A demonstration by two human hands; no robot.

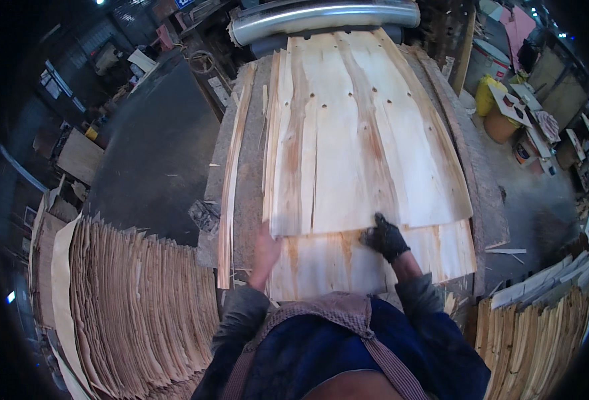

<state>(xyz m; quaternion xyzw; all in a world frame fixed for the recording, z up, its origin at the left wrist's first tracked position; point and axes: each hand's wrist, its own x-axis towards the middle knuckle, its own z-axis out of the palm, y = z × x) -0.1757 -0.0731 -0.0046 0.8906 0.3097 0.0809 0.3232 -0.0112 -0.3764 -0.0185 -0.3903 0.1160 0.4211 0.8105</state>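
A large pale wood veneer sheet [348,133] with brown streaks and small knots lies lengthwise before me. Under its near end, a second veneer sheet [321,263] shows. My left hand [266,252] is bare and smeared by motion at the upper sheet's near left corner; its fingers cannot be made out. My right hand [386,239], in a black glove, rests at that sheet's near edge, right of the middle. Its thumb and a finger are spread apart, the finger reaching onto the upper sheet.
A shiny metal roller [324,21] spans the far end of the worktable [248,127]. Narrow veneer strips [234,180] lie along the left side. Veneer stacks stand at left [141,300] and right [538,340]. Buckets [501,125] and scraps clutter the right background.
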